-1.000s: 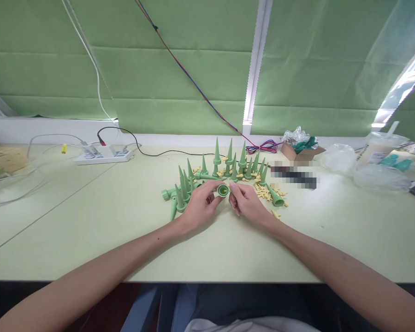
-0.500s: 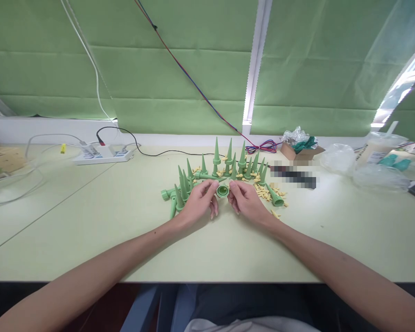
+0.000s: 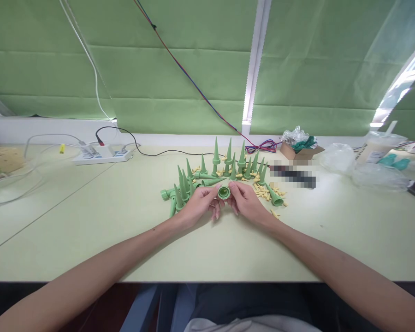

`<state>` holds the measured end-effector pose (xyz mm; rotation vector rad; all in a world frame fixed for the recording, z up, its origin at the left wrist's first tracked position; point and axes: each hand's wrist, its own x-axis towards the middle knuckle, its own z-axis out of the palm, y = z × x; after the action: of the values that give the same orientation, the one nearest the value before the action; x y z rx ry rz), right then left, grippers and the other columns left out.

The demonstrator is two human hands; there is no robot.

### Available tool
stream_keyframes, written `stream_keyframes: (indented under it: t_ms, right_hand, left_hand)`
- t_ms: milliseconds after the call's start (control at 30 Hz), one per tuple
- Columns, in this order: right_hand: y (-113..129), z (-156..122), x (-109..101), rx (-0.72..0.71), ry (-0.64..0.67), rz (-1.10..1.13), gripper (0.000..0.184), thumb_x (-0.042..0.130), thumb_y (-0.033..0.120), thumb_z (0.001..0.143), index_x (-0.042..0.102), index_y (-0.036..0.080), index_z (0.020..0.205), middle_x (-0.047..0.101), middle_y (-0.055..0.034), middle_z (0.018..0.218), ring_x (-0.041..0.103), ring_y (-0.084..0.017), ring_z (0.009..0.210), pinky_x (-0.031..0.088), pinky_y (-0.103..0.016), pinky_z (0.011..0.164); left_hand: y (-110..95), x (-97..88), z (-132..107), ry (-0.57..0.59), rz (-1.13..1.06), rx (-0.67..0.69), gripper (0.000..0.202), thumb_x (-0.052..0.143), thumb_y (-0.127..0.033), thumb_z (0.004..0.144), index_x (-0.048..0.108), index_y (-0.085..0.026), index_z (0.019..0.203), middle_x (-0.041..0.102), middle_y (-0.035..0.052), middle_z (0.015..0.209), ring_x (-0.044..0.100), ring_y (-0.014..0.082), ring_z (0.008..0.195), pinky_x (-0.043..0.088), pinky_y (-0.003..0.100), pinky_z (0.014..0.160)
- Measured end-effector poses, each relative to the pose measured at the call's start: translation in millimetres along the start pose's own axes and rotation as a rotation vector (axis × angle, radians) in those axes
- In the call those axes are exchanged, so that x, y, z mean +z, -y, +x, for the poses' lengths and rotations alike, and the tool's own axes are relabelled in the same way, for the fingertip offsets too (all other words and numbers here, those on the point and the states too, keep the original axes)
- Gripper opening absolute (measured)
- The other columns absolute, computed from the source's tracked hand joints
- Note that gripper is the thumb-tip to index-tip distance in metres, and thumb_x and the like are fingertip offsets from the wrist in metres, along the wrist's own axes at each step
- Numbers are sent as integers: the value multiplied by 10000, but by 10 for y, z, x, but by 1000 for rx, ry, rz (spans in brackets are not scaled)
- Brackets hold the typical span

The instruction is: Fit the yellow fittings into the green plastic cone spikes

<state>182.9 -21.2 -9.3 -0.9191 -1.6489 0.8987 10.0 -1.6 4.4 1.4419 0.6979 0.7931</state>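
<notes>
Between my two hands is a green plastic plant-watering spike (image 3: 223,192), its round open end turned towards me and something yellowish showing inside. My left hand (image 3: 204,201) pinches its rim from the left with thumb and fingers. From the right, my right hand (image 3: 245,200) grips the same rim. Just beyond my hands stand several green cone spikes (image 3: 216,152), some upright in a cluster and others lying down. Small yellow plastic pieces (image 3: 263,191) are scattered by my right hand. One green spike (image 3: 275,200) lies there with its open end facing me.
A power strip (image 3: 103,157) with plugs and cables sits at the back left. Towards the back right are a cardboard box (image 3: 299,153), plastic bags (image 3: 339,158) and a drink cup (image 3: 376,150). The table's front edge (image 3: 207,281) runs below my forearms.
The held spike has shifted very slightly towards me and right, and my left fingers have moved a little around it. A lying green spike shows more behind my left hand.
</notes>
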Motion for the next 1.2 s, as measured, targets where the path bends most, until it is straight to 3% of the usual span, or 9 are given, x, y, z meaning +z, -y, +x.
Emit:
stream_keyframes:
  t_ms: [367, 733, 1200]
  right_hand:
    - [0, -1, -1, 55, 32, 17, 449, 394, 568, 1004, 488, 215, 742, 527, 39, 567, 459, -95, 362, 374, -237, 370]
    - [-16, -2, -4, 92, 47, 38, 459, 420, 617, 976, 410, 228, 731, 454, 71, 474, 423, -94, 353, 361, -226, 383]
    - [41, -5, -27, 106, 54, 10, 510, 424, 608, 977, 393, 220, 648, 385, 76, 425, 379, -92, 343, 310, -241, 389]
  left_hand:
    - [-2, -36, -12, 16, 75, 27, 485, 541, -553, 939, 630, -108, 768, 637, 64, 644, 572, 116, 463, 465, 222, 405]
    - [-35, -43, -57, -57, 228, 59, 423, 588, -547, 908, 548, -163, 735, 602, -8, 509, 535, 120, 390, 433, 232, 411]
    - [-35, -35, -87, -119, 525, 228, 334, 567, -458, 935, 551, -183, 747, 512, -36, 554, 531, 118, 456, 433, 241, 482]
